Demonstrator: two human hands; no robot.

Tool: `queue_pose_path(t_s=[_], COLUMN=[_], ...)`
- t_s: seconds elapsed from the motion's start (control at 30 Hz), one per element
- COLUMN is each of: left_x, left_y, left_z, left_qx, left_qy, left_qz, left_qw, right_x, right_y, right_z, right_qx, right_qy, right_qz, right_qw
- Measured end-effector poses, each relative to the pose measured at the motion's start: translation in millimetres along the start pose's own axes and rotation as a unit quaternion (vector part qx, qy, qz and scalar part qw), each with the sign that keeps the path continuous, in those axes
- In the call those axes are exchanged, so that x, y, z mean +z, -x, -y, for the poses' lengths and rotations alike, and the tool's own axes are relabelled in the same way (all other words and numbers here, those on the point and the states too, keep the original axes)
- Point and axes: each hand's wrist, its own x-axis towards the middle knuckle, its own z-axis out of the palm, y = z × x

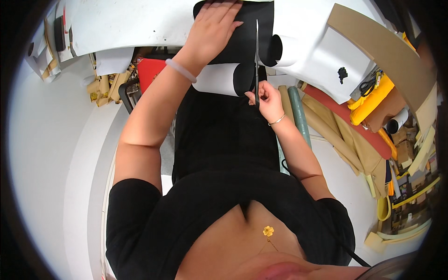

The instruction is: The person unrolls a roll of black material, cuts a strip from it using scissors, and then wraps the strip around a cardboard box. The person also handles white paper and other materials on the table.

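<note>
A black sheet with a white underside (252, 39) lies on the white table, its near part curling over the edge. My left hand (215, 25) presses flat on its far left part, fingers stretched out. My right hand (269, 101) has its fingers in the handles of a pair of scissors (257, 56), whose blades point away from me over the sheet. Left of the blades, one curled part shows its white side and hangs toward my lap. To their right, another part curls up on the table. The exact contact of blades and sheet cannot be made out.
The white table (126, 23) spans the far side. At right are a bent brown board (368, 49), a small black scrap (342, 74), yellow folded material (372, 100) and a green roll (298, 112). A red object (151, 74) stands under the table's left part.
</note>
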Motion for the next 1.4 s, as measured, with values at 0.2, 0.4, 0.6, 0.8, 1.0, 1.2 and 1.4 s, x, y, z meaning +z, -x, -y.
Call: queue_pose_path(t_s=[0.2, 0.4, 0.6, 0.8, 1.0, 1.2, 1.4], left_x=[23, 23, 33, 24, 6, 13, 36], left_y=[-1, 5, 9, -7, -47, -50, -41], left_z=[4, 9, 15, 10, 12, 21, 44], left_qx=[0.054, 0.069, 0.090, -0.159, -0.111, -0.008, -0.002], left_qy=[-0.042, -0.012, -0.063, 0.077, 0.071, -0.095, -0.099], left_qz=[-0.036, -0.001, -0.024, 0.027, -0.225, -0.189, -0.177], left_qw=[0.997, 0.998, 0.994, 0.984, 0.965, 0.977, 0.979], right_x=[4, 9, 12, 16, 16, 15, 14], right_y=[-3, -10, -10, -8, -8, -9, -18], right_z=[11, 20, 15, 3, 2, 4, 19], right_qx=[-0.007, -0.008, -0.007, -0.025, -0.020, -0.003, -0.008], right_qy=[-0.029, -0.019, -0.002, 0.010, 0.001, -0.038, -0.048], right_qz=[0.018, 0.013, 0.000, -0.024, -0.012, 0.007, 0.013], right_qw=[0.999, 1.000, 1.000, 0.999, 1.000, 0.999, 0.999])
